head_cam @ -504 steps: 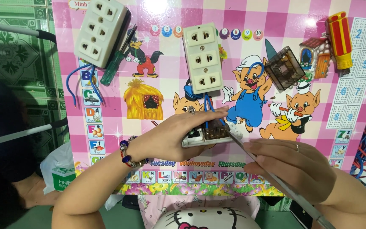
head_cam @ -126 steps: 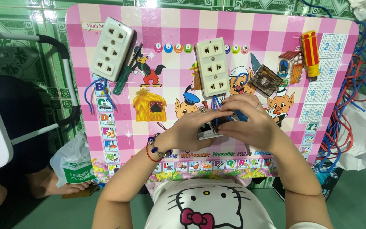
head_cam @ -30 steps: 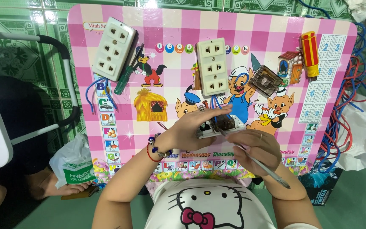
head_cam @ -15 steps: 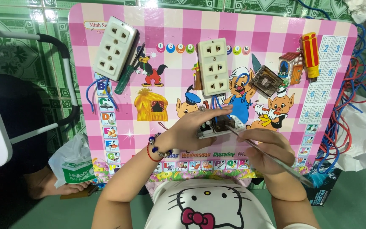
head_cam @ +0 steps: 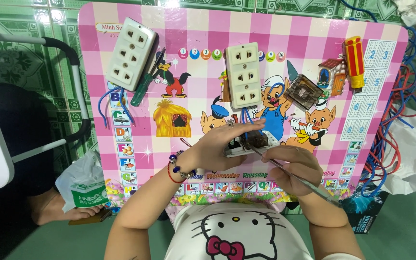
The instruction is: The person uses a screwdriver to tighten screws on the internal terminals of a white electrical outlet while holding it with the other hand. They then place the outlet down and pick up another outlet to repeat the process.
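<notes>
Now right hand (head_cam: 292,166) has shifted back, gripping thin metal tool (head_cam: 294,178) at opened socket (head_cam: 252,143); left hand (head_cam: 227,144) stays clamped on it.

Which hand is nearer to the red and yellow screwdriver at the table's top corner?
Right. The right hand lies below and left of the red and yellow screwdriver; the left hand is farther left, resting on the small socket.
</notes>
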